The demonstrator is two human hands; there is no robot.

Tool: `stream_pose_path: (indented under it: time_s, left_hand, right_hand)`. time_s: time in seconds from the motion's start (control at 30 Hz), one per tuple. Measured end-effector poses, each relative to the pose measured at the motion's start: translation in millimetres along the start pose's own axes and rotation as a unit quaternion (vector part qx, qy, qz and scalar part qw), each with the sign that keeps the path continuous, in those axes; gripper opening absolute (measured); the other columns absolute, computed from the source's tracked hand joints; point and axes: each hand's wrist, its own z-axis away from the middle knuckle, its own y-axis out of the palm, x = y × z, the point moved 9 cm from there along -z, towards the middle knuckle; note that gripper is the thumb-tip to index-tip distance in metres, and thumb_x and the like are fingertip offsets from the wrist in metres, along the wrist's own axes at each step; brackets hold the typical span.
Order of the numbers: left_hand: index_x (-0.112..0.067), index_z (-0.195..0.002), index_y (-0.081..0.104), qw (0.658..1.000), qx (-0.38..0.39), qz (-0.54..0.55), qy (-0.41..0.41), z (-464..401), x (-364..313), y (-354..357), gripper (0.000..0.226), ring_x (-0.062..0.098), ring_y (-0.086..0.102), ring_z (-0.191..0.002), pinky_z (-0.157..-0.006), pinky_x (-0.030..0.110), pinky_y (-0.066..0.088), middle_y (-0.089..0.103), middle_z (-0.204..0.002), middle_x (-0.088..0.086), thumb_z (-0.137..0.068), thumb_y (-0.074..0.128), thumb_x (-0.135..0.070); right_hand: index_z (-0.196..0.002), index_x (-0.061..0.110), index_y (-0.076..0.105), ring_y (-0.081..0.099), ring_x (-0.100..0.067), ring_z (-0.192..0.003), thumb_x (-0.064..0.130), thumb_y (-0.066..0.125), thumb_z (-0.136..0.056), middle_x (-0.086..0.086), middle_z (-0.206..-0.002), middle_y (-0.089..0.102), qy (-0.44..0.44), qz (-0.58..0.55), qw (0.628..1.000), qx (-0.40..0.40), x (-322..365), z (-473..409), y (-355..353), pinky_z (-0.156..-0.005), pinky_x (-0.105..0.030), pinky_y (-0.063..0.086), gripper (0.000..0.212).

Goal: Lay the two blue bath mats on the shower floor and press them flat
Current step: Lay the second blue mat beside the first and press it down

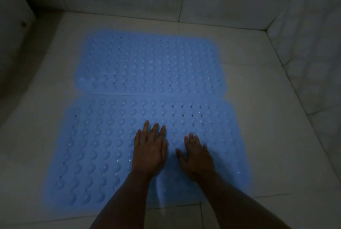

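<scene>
both mats are laid edge to edge mid shower floor [258, 99]. near mat [103, 145] is pressed by left hand [149, 152] and right hand [198, 158], fingers flat and spread, nothing gripped. far mat [149, 64] sits toward the back wall. blue, bubble-textured, perforated; judged soft, floppy rubber, best lifted by an edge.

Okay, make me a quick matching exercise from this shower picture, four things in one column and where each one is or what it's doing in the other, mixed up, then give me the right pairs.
Things:
1. left hand
2. right hand
3. far mat
4. near mat

Places or states:
A. lies nearer the back wall, untouched
B. lies under both hands
C. flat on the mat, further left
D. flat on the mat, further right

Pairs: 1-C, 2-D, 3-A, 4-B
</scene>
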Motion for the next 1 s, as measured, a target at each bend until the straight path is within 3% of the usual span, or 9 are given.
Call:
stream_pose_path:
  time_s: [0.1, 0.17, 0.27, 0.4, 0.5, 0.6, 0.83, 1.0]
  left_hand:
    - [-0.018, -0.142, 0.057, 1.000, -0.008, 0.008, 0.013, 0, -11, -8, 0.053, 0.035, 0.030, -0.151, -0.115, 0.056, 0.035, 0.054, -0.150, 0.009, -0.102, 0.032, -0.041]
    - [-0.017, -0.140, 0.059, 0.999, -0.011, 0.012, 0.029, -2, -20, -10, 0.052, 0.036, 0.033, -0.149, -0.114, 0.056, 0.037, 0.055, -0.149, 0.009, -0.101, 0.034, -0.040]
    - [-0.019, -0.142, 0.057, 0.999, 0.012, 0.001, 0.043, -2, -34, 0, 0.051, 0.036, 0.031, -0.150, -0.114, 0.056, 0.036, 0.052, -0.151, 0.009, -0.100, 0.035, -0.040]
    - [-0.022, -0.153, 0.041, 0.995, 0.069, -0.011, 0.073, 20, -41, 44, 0.056, 0.036, 0.013, -0.156, -0.116, 0.060, 0.030, 0.033, -0.163, 0.011, -0.103, 0.037, -0.044]
    - [-0.021, -0.160, 0.026, 0.991, 0.075, -0.047, 0.095, 32, -46, 56, 0.070, 0.036, 0.001, -0.157, -0.121, 0.062, 0.018, 0.013, -0.169, 0.013, -0.102, 0.034, -0.060]
    - [-0.019, -0.161, 0.019, 0.991, 0.068, -0.061, 0.098, 32, -51, 53, 0.083, 0.036, 0.001, -0.157, -0.123, 0.062, 0.013, 0.008, -0.170, 0.013, -0.098, 0.034, -0.070]
    - [-0.019, -0.162, 0.018, 0.990, 0.083, -0.066, 0.088, 31, -50, 57, 0.091, 0.034, -0.001, -0.157, -0.122, 0.062, 0.011, 0.006, -0.170, 0.011, -0.093, 0.033, -0.077]
    - [-0.027, -0.163, 0.012, 0.988, 0.128, -0.031, 0.078, 30, -48, 63, 0.092, 0.030, -0.010, -0.157, -0.124, 0.059, 0.001, -0.002, -0.171, 0.006, -0.089, 0.033, -0.079]
  right_hand:
    - [-0.129, 0.020, 0.065, 0.055, -0.026, -0.132, 0.069, 0.026, -0.097, -0.005, -0.142, 0.059, 0.008, -0.004, 0.999, 0.031, 3, -23, -39, -0.105, -0.037, 0.044, 0.070]
    - [-0.112, 0.021, 0.072, 0.065, -0.026, -0.113, 0.064, 0.036, -0.097, -0.003, -0.119, 0.072, -0.004, -0.023, 0.999, 0.023, 2, -38, -61, -0.093, -0.035, 0.051, 0.058]
    - [-0.104, 0.025, 0.072, 0.068, -0.025, -0.103, 0.064, 0.035, -0.091, 0.001, -0.107, 0.074, -0.025, -0.055, 0.996, -0.071, -6, -48, -91, -0.088, -0.038, 0.055, 0.055]
    - [-0.104, 0.024, 0.073, 0.064, -0.026, -0.106, 0.056, 0.039, -0.093, 0.001, -0.107, 0.073, -0.056, -0.065, 0.988, -0.126, -7, -51, -89, -0.090, -0.039, 0.053, 0.048]
    - [-0.100, 0.021, 0.073, 0.063, -0.028, -0.105, 0.043, 0.050, -0.094, 0.000, -0.105, 0.072, -0.095, -0.068, 0.976, -0.183, 2, -51, -87, -0.087, -0.039, 0.051, 0.032]
    - [-0.096, 0.019, 0.074, 0.063, -0.028, -0.104, 0.035, 0.054, -0.094, -0.002, -0.104, 0.070, -0.148, -0.063, 0.955, -0.250, 7, -49, -84, -0.082, -0.037, 0.050, 0.025]
    - [-0.102, 0.018, 0.075, 0.061, -0.028, -0.116, 0.036, 0.058, -0.093, -0.006, -0.115, 0.070, -0.189, -0.081, 0.951, -0.230, 12, -66, -73, -0.097, -0.040, 0.049, 0.026]
    - [-0.107, 0.018, 0.073, 0.063, -0.028, -0.113, 0.034, 0.057, -0.094, -0.004, -0.112, 0.070, -0.212, -0.086, 0.941, -0.250, 20, -62, -79, -0.095, -0.044, 0.051, 0.026]
